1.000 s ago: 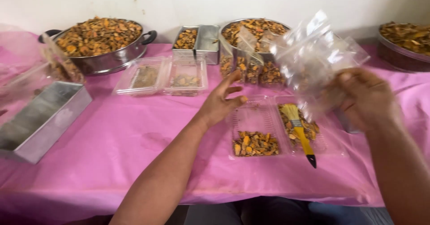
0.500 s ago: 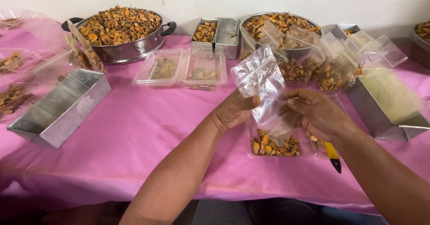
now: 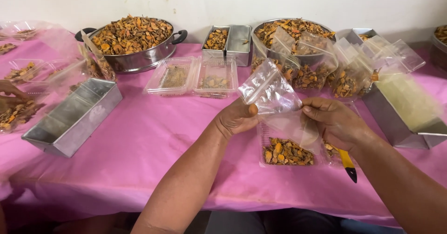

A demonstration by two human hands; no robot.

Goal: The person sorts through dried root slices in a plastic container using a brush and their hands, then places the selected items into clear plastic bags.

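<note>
I am holding an empty clear bag [image 3: 274,101] up over the pink surface [image 3: 153,141], my left hand [image 3: 237,118] pinching its left edge between thumb and fingers, my right hand [image 3: 336,122] gripping its lower right side, fingers closed on the film. The bag is hanging in the air between both hands, just above a clear tray [image 3: 286,152] of orange-brown dried pieces. It is looking feather-light, limp and slick, so I judge it best taken at the stiffer zip rim along the top, where the film is not sliding or crumpling. A yellow-handled tool [image 3: 347,161] is lying partly hidden under my right wrist. To my left, an empty steel tin [image 3: 74,117] is sitting on the surface. Beyond the bag, two hinged clear boxes [image 3: 193,77] are lying open, and a row of filled bags [image 3: 344,75] is leaning upright at right beside another tin [image 3: 400,122]. Farthest back, a big handled pot [image 3: 135,40] and a steel bowl [image 3: 293,31] are brimming with the same dried pieces. Another person's hand [image 3: 10,94] is working at the far left edge.
</note>
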